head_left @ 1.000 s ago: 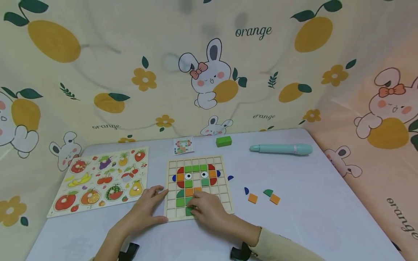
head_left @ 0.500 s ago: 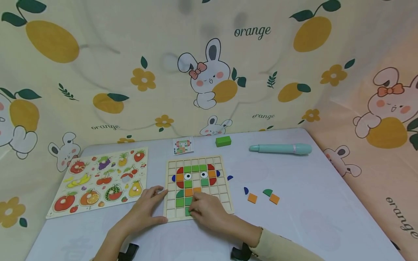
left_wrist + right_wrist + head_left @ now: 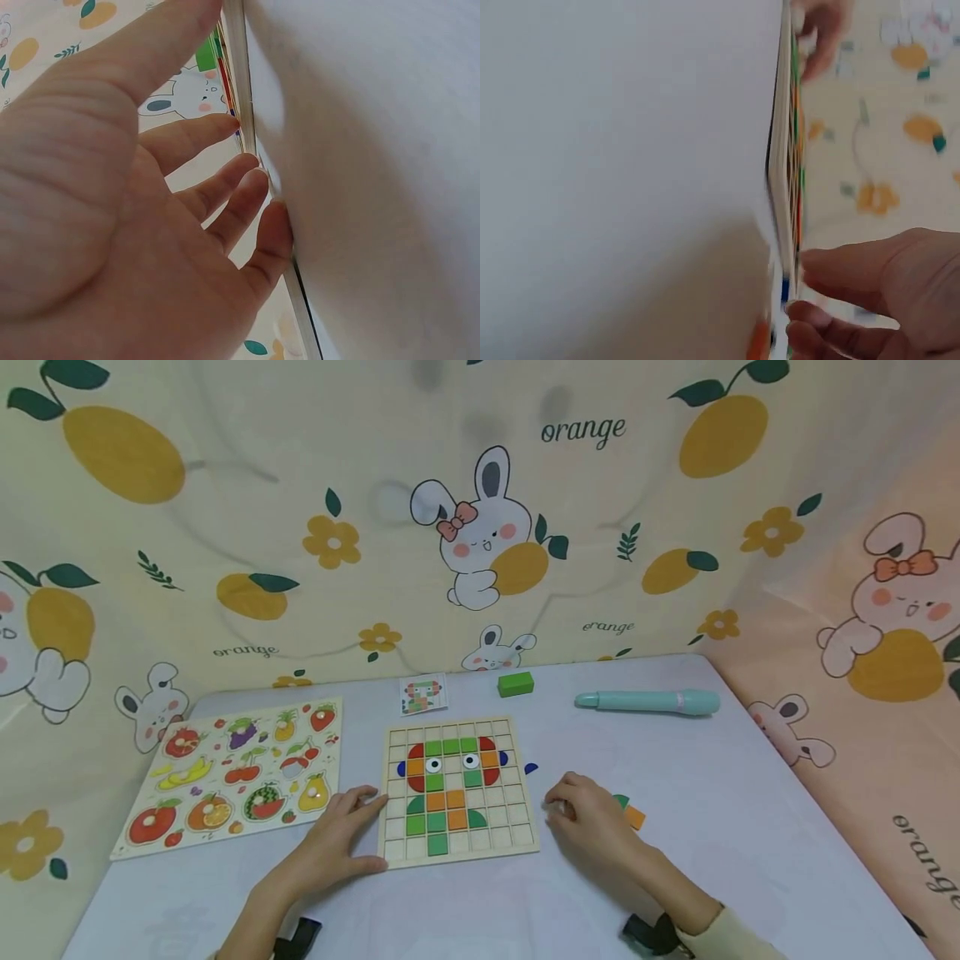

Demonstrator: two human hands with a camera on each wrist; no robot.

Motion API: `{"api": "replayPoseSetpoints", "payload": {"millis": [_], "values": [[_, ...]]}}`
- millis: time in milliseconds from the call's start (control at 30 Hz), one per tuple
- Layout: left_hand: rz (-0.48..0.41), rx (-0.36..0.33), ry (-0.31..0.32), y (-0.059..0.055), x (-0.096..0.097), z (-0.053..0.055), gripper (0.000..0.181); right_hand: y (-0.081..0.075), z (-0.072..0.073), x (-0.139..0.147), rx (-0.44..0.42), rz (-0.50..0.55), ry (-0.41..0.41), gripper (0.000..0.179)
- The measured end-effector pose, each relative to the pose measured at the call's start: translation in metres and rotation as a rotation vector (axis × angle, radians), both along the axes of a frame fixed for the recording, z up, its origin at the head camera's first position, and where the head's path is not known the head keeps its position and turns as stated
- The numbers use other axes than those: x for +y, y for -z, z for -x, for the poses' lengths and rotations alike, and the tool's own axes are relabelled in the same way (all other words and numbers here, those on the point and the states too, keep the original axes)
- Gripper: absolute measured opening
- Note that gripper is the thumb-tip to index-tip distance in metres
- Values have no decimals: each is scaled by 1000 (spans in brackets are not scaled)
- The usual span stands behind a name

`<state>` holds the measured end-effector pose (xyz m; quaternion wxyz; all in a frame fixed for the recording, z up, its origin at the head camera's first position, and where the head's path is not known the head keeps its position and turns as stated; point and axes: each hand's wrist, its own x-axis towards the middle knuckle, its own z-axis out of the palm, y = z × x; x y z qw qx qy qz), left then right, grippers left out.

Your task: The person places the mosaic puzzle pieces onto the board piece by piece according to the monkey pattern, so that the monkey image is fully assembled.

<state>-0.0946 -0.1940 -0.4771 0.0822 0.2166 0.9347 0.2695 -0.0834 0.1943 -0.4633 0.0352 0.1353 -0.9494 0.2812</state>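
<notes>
My left hand spreads along the left edge of the square wooden grid board, thumb at its lower corner; in the left wrist view the relaxed fingers touch the edge. Coloured tiles on the board form a figure with two eye tiles. Off the board's right side, my right hand reaches down with bent fingers. In the right wrist view a small blue piece shows between its thumb and fingertips; I cannot tell whether they pinch it. An orange piece lies close by.
A green quarter-round and an orange square lie beyond the right hand; a blue half-round sits beside the board. Behind are a pattern card, a green block and a teal pen. A fruit board lies left.
My right hand has left the board and moved right to the loose pieces, covering the blue one and an orange square. Orange and green tiles it hid now show. The left hand stays.
</notes>
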Motion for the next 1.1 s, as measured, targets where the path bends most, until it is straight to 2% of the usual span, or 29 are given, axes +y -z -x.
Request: {"api": "replayPoseSetpoints", "payload": {"millis": [133, 267, 467, 633, 767, 867, 1000, 1100], "values": [[1, -2, -1, 0, 0, 0, 91, 0, -4, 23, -27, -12, 86, 23], [-2, 4, 4, 1, 0, 0, 91, 0, -9, 31, -97, 3, 129, 27], [1, -6, -3, 1, 0, 1, 91, 1, -11, 30, -122, -19, 154, 20], [7, -12, -9, 1, 0, 1, 92, -3, -12, 29, -133, -10, 135, 22], [6, -9, -2, 1, 0, 0, 92, -7, -11, 24, -126, 58, 76, 22], [1, 0, 4, 0, 0, 0, 91, -11, -8, 15, -133, 145, -31, 19], [-1, 1, 4, -1, 0, 0, 91, -11, -2, -10, -207, 275, -191, 21], [6, -4, 0, -1, 0, 0, 91, -9, 1, -34, -262, 338, -259, 20]]}}
